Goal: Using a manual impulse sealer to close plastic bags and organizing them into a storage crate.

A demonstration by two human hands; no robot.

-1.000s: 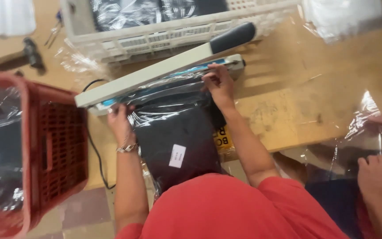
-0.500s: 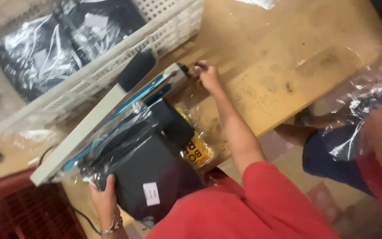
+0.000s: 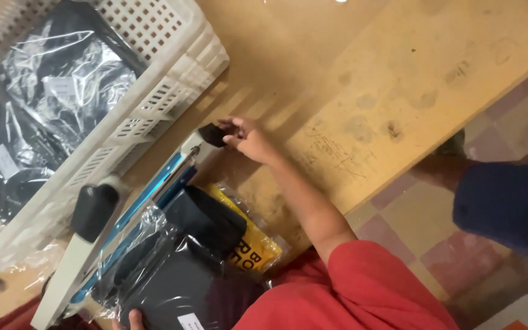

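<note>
My right hand point(image 3: 247, 137) pinches the sealer point(image 3: 148, 201) arm's end; my left hand point(image 3: 134, 318) grips the bagged dark garment point(image 3: 172, 275), its long axis running away beneath the arm.

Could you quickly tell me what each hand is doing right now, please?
Left hand: mostly out of frame, gripping the bagged black garment.
Right hand: fingers pinching the end of the heat sealer.

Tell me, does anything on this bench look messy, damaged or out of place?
Little stands out. The wooden table is stained and scribbled on, and a yellow packet lies half buried under the bagged dark garment. The right hand touches the heat sealer end; the left hand grips the bag.
</note>
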